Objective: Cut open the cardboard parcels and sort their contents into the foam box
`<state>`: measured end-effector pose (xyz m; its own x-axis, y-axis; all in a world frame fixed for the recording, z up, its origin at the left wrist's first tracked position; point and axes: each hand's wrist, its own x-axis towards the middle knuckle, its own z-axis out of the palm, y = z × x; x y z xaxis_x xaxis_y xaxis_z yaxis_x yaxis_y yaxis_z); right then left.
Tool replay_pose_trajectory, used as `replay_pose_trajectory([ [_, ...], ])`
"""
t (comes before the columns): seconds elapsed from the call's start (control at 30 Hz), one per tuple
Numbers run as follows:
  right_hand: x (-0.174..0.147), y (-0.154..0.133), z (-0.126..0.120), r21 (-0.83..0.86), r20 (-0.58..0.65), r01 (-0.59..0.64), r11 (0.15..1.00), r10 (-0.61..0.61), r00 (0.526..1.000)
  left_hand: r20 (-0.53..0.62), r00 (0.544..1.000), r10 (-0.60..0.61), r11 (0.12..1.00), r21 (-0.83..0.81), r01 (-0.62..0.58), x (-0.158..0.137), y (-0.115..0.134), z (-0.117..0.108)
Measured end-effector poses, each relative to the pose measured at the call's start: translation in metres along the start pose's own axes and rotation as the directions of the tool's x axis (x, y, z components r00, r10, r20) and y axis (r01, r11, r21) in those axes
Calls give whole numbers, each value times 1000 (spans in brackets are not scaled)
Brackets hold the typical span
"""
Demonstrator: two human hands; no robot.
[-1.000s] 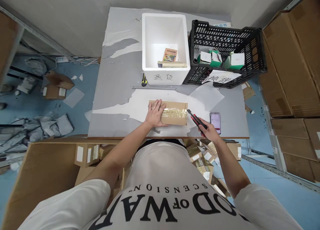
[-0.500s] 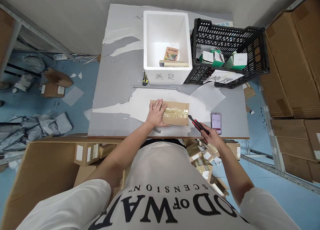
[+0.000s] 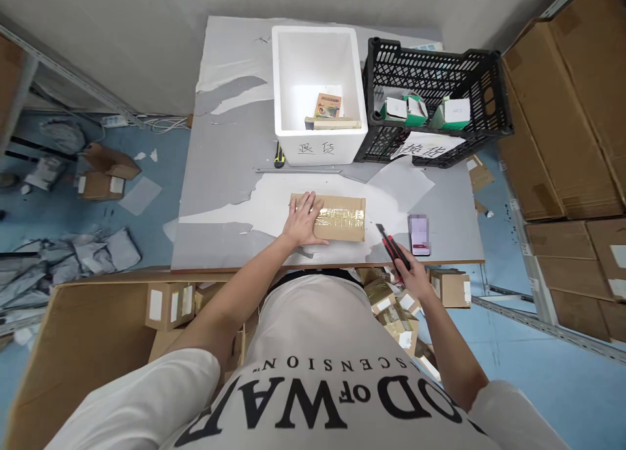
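A small cardboard box (image 3: 342,220) sealed with shiny clear tape lies on the table's white, torn covering. My left hand (image 3: 302,222) rests flat over its left end, fingers spread. In my right hand (image 3: 411,271) is a red-and-black utility knife (image 3: 391,246), gripped by the handle. Its tip points up and left, a short gap away from the box's right end. Just right of the knife a phone (image 3: 419,235) with a lit screen lies on the table.
A white foam box (image 3: 320,149) with booklets inside stands at the back. Beside it is a black plastic crate (image 3: 435,62) holding several green-and-white cartons. A yellow-and-black cutter (image 3: 279,155) lies by the foam box. Stacked cartons (image 3: 542,124) rise at the right; opened boxes (image 3: 391,313) lie below the table edge.
My right hand has drawn the knife back from the box's right end, toward me and slightly right. My left hand stays on the box. The whole view has shifted slightly.
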<state>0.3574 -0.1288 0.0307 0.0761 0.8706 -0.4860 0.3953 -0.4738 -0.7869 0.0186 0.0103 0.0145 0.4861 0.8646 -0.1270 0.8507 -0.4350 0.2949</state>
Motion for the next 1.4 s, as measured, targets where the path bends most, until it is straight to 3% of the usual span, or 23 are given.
replay_pose_trajectory([
  [0.13, 22, 23, 7, -298, -180, 56, 953, -114, 977, -31, 999, 35, 999, 15, -34, -2, -2, 0],
  [0.23, 53, 38, 29, -437, -245, 25, 899, -146, 959, -52, 997, 50, 998, 31, -49, -8, 2, 0],
  [0.43, 107, 57, 73, -583, -312, -133, 801, -70, 948, -25, 996, 88, 995, 56, -86, -41, 25, 8],
  [0.67, 117, 68, 91, -620, -332, -130, 773, -109, 937, 40, 999, 2, 998, 56, -5, -65, 36, 24],
  [0.87, 112, 59, 80, -684, -308, -129, 718, -123, 944, 43, 999, -10, 999, 42, 8, -63, 35, 28],
  [1.0, 110, 15, 57, -670, -360, -3, 742, -321, 876, 45, 999, 9, 1000, 11, -9, -64, 33, 27],
  [1.07, 110, -21, 55, -711, -262, 175, 681, -488, 833, 51, 999, 16, 1000, -8, -15, -63, 32, 26],
  [1.13, 113, -58, 62, -741, -11, 397, 542, -601, 799, 53, 998, 17, 1000, -23, -16, -63, 31, 24],
  [1.2, 119, -89, 77, -740, 239, 550, 387, -614, 753, 55, 998, 20, 999, -32, -18, -62, 30, 24],
  [1.27, 127, -109, 92, -745, 369, 605, 282, -581, 726, 57, 998, 28, 999, -37, -26, -62, 29, 24],
  [1.4, 141, -120, 109, -766, 477, 625, 151, -519, 709, 54, 998, 38, 998, -43, -36, -62, 28, 25],
])
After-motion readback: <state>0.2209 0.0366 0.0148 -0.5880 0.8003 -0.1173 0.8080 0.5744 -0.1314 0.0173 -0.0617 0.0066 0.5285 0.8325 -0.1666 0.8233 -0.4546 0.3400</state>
